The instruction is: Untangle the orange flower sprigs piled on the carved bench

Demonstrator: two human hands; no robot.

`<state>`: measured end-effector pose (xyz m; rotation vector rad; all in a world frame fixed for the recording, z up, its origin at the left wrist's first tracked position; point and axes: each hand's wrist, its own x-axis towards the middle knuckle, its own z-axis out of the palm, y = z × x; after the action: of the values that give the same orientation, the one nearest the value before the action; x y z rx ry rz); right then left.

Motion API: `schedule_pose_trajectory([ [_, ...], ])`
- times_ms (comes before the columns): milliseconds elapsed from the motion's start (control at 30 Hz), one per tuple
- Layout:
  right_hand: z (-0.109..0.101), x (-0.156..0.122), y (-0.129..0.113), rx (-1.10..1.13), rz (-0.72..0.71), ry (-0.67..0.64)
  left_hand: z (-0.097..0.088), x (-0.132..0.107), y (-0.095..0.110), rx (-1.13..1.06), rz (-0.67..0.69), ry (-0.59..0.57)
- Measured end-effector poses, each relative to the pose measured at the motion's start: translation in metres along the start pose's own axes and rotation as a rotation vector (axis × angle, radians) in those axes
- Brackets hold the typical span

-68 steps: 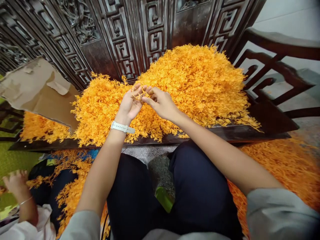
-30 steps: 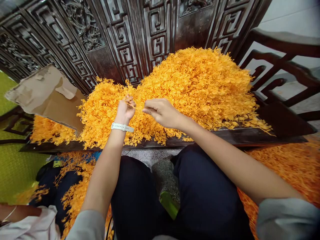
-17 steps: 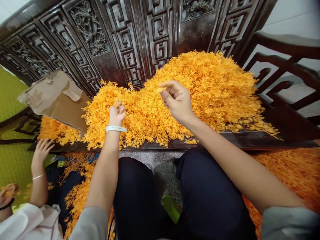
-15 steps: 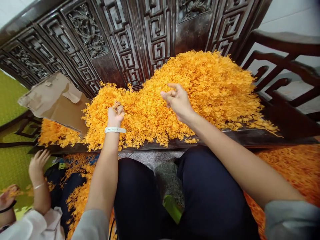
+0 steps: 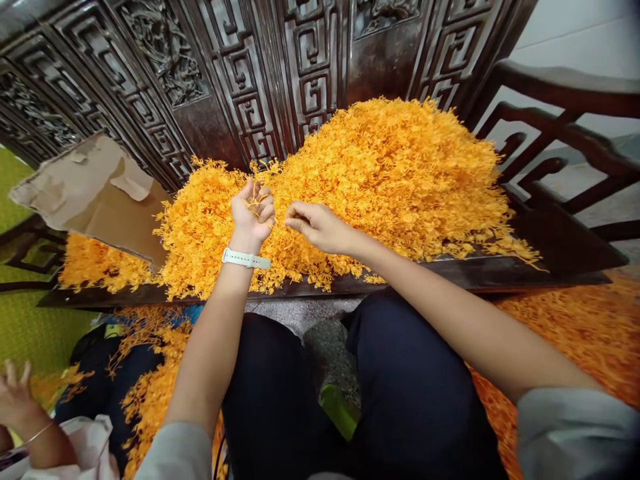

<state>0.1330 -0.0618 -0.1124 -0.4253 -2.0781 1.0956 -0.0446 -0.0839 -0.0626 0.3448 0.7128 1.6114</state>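
Observation:
My left hand point(image 5: 254, 210), with a pale watch strap point(image 5: 246, 259) at its wrist, is turned palm up. Its fingers curl round an orange plastic flower piece point(image 5: 256, 200) with thin branching prongs. Close by on the right, my right hand point(image 5: 317, 225) has thumb and forefinger pinched together; whatever lies between them is too small or hidden to make out. Both hands are in front of a big heap of orange plastic flower pieces point(image 5: 395, 167), which covers the seat of a dark carved wooden bench point(image 5: 340, 285).
A torn cardboard box point(image 5: 120, 210) stands at the left of the heap. More orange pieces point(image 5: 585, 327) lie low on the right and beside my left leg. At lower left is another person's hand point(image 5: 20, 400). A wooden armrest point(image 5: 565, 110) closes off the right.
My right hand has moved left and down, away from the heap's middle, and closed up near my left hand. My left hand has turned its palm up, showing the orange piece. The co-worker's hand moved left.

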Motion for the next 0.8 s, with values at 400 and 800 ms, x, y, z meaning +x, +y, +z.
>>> schedule_pose_trajectory([
  [400,-0.015,-0.008,-0.04,0.093,-0.052,0.396,-0.057,0.024,0.033,-0.061,0.235,0.232],
  [800,-0.02,0.001,0.027,-0.186,0.324,0.136,-0.026,0.01,0.032,-0.043,0.182,0.112],
])
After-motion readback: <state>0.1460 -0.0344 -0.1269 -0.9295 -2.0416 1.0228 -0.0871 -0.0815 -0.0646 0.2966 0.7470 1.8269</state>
